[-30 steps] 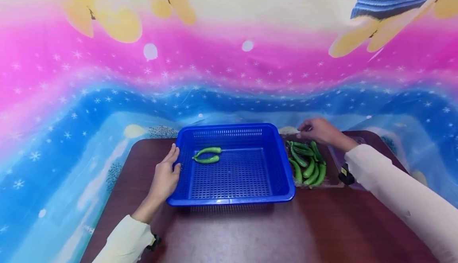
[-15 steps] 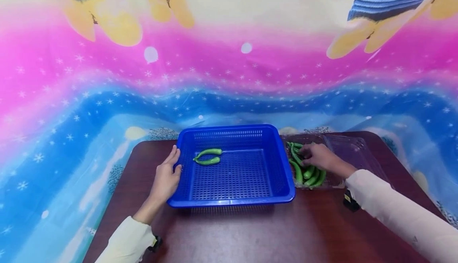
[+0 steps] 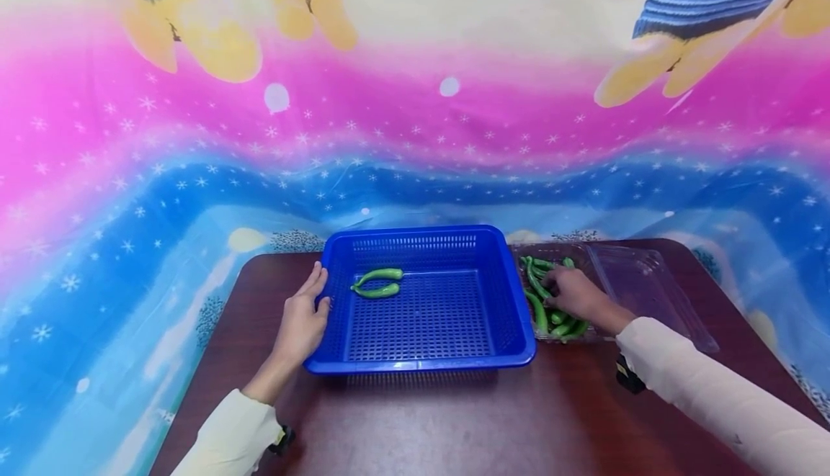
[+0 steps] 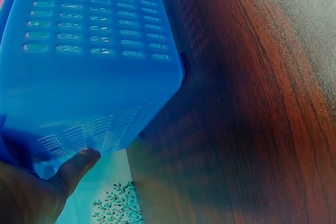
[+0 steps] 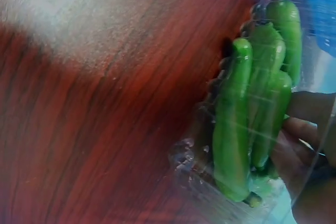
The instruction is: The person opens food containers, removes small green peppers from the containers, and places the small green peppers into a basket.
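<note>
A blue perforated plastic basket [image 3: 415,366] stands on the table, with two long green peppers [image 3: 379,274] lying together at its left. My left hand [image 3: 301,325] touches the basket's left side with fingers extended; in the left wrist view one digit [image 4: 79,166] lies against the slotted wall. To the basket's right, a clear plastic container [image 5: 197,163] holds several green peppers [image 5: 231,129]. My right hand [image 3: 577,294] reaches down into this container, its fingertips among the peppers. Those fingertips are partly hidden behind peppers, and I cannot tell whether they grip one.
The container's clear hinged lid [image 3: 648,292] lies folded back on the right part of the brown table [image 3: 421,425]. Behind the table hangs a colourful printed cloth [image 3: 415,130]. The basket's right wall stands close beside the container.
My right hand has come down from above the container's back edge into the peppers, then shifted slightly. The left hand stays at the basket's side, and the two peppers inside lie as before.
</note>
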A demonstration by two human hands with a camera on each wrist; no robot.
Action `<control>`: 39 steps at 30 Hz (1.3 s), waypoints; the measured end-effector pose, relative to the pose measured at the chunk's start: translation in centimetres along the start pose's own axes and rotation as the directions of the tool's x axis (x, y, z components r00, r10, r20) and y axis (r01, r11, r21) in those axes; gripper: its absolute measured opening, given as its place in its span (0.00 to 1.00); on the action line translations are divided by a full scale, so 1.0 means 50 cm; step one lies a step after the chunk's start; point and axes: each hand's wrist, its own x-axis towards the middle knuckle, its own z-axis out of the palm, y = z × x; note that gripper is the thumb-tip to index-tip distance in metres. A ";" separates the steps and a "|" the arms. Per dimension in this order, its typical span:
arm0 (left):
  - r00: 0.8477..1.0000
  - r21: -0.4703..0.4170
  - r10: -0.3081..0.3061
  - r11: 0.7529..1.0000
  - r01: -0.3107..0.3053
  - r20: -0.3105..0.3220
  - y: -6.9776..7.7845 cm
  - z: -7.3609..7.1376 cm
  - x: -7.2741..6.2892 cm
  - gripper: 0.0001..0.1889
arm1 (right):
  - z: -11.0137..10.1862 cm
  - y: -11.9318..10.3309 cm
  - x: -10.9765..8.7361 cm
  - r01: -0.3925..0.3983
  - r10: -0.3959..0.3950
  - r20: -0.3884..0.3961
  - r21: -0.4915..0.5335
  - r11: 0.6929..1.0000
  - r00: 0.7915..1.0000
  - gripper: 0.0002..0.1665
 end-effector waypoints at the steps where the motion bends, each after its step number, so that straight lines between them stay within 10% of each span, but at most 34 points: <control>1: 1.000 0.000 0.000 1.000 0.000 0.001 0.000 0.000 0.000 0.30 | 0.002 0.001 0.001 -0.004 0.004 -0.007 0.001 1.000 1.000 0.17; 23: 1.000 0.000 0.007 1.000 -0.007 -0.011 0.000 -0.002 -0.001 0.29 | -0.063 0.004 -0.004 0.039 -0.038 -0.241 -0.003 0.999 0.970 0.19; 39: 1.000 0.014 0.000 1.000 0.000 0.007 0.001 -0.003 -0.002 0.29 | -0.138 -0.024 0.007 -0.114 0.139 -0.082 0.258 0.959 0.987 0.23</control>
